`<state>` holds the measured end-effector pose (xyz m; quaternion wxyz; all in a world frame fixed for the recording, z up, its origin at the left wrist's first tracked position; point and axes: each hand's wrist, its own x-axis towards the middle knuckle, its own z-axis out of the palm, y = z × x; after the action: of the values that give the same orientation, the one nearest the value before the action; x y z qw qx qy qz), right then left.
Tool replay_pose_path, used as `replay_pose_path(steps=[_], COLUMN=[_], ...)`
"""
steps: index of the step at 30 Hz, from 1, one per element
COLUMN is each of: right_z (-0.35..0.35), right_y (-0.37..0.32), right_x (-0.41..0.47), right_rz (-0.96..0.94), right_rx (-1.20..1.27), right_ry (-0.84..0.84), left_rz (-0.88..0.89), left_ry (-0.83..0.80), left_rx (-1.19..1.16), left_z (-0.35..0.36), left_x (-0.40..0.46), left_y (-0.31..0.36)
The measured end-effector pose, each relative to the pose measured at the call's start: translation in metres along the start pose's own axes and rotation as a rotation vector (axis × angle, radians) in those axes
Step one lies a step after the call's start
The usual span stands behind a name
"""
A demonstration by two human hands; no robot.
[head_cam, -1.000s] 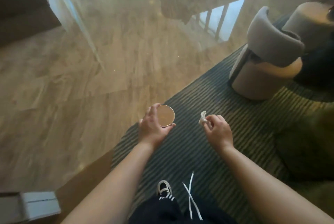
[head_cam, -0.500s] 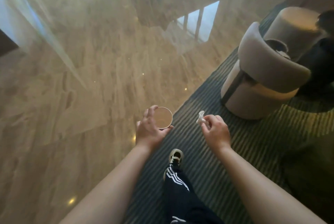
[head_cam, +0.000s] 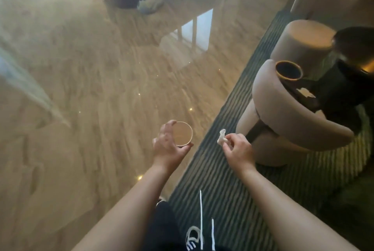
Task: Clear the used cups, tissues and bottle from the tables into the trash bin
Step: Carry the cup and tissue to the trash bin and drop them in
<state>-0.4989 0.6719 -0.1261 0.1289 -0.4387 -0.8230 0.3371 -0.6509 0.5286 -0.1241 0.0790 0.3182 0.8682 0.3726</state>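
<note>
The left hand [head_cam: 169, 145] is gripping a paper cup [head_cam: 182, 133] around its rim; the right hand [head_cam: 236, 149], just beside it, is pinching a crumpled tissue [head_cam: 221, 137] between fingertips.

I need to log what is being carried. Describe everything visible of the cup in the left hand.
The cup is a round, light brown cup that looks like paper, with a thin pale rim, seen from above so only its open mouth and inside show. It is held upright over the glossy floor, beside the striped carpet's edge. The left hand grips it from the side, fingers curled round the far rim and thumb under the near edge. Whether anything is inside cannot be told.
</note>
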Motion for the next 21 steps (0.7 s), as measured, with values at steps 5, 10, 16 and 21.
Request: replay_pose_path(steps=[5, 10, 16, 21], right_z=[0.012, 0.033, 0.042, 0.039], right_y=[-0.009, -0.028, -0.068, -0.075], right_x=[0.102, 0.225, 0.361, 0.445], right_rz=[0.052, 0.138, 0.285, 0.371], right_rx=[0.003, -0.026, 0.000, 0.050], right_ry=[0.040, 0.109, 0.201, 0.318], left_rz=[0.057, 0.151, 0.258, 0.315], left_ry=[-0.052, -0.138, -0.228, -0.280], left_rx=[-0.016, -0.014, 0.024, 0.013], left_z=[0.029, 0.059, 0.079, 0.114], left_x=[0.121, 0.263, 0.434, 0.546], left_y=[-0.005, -0.022, -0.025, 0.002])
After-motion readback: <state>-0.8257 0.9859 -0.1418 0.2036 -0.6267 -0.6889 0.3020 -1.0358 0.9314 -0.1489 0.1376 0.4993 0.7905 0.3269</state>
